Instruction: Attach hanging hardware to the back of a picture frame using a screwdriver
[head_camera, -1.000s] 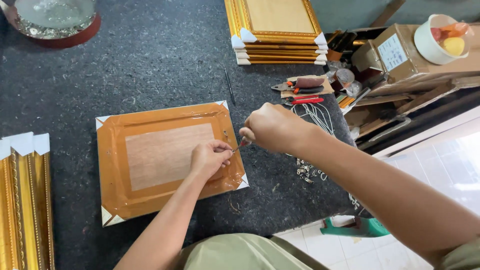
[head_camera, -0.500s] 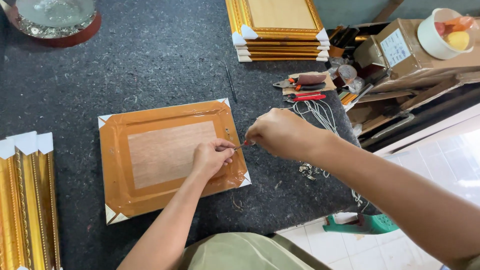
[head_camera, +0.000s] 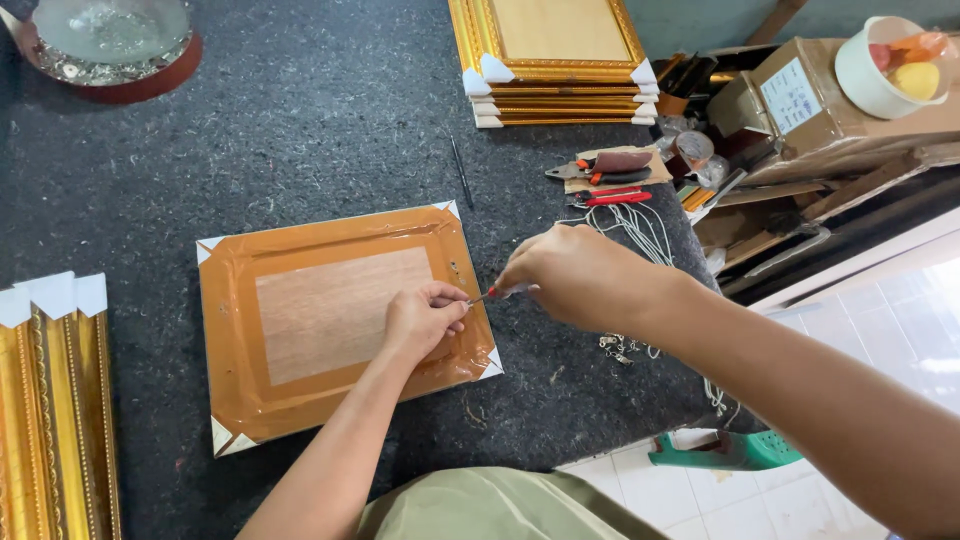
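A picture frame (head_camera: 300, 320) lies face down on the dark felt table (head_camera: 330, 130), its back sealed with brown tape around a wooden panel and its corners capped in white. My left hand (head_camera: 422, 318) rests on the frame's right side, fingertips pinched at the tape edge. My right hand (head_camera: 570, 275) holds a small red-handled screwdriver (head_camera: 495, 293), its tip pointing left at the spot my left fingers pinch.
A stack of gold frames (head_camera: 550, 55) sits at the back, more gold frames (head_camera: 50, 400) at the left edge. Pliers (head_camera: 600, 170), white cords (head_camera: 630, 225) and small metal hangers (head_camera: 620, 347) lie right of the frame. A glass bowl (head_camera: 110, 40) stands far left; boxes (head_camera: 800, 100) crowd the right.
My right hand has shifted slightly with the screwdriver at the frame's right edge. My left hand stays pinched at the same spot.
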